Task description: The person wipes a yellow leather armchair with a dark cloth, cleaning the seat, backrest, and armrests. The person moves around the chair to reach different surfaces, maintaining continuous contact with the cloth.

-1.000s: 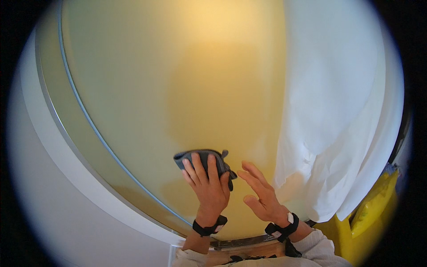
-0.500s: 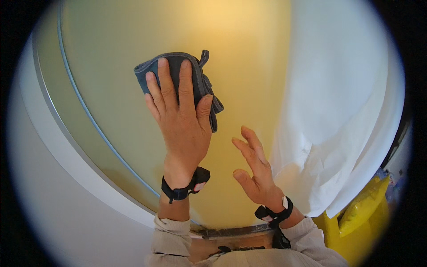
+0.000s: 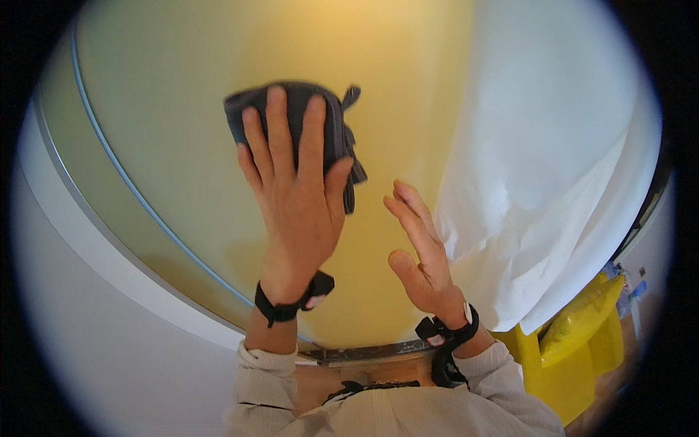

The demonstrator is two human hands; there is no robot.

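My left hand [image 3: 298, 182] holds a folded dark grey cloth [image 3: 287, 156] with a small loop at its corner. The fingers are stretched and spread over the cloth, which lies against a smooth yellowish panel [image 3: 389, 131]. Its thumb rests along the cloth's right edge, and the palm hides part of the fold. Lower and to the right, my right hand [image 3: 426, 269] is open in front of the panel, fingers extended and thumb apart, with nothing in it. Beside it hangs a white sheet-like curtain [image 3: 539, 146]. Both wrists carry black straps.
A pale blue strip [image 3: 131, 186] runs down the panel's left side, next to a metal-edged frame [image 3: 80, 193] and a white wall [image 3: 95, 335]. A dark sill or track [image 3: 378, 353] crosses the panel's bottom. Yellow bag-like items [image 3: 575, 357] stand at the lower right.
The whole view has shifted slightly, with the strip and frame now farther left. My right hand has risen a little. The left hand and cloth stay nearly in place, the cloth turned slightly.
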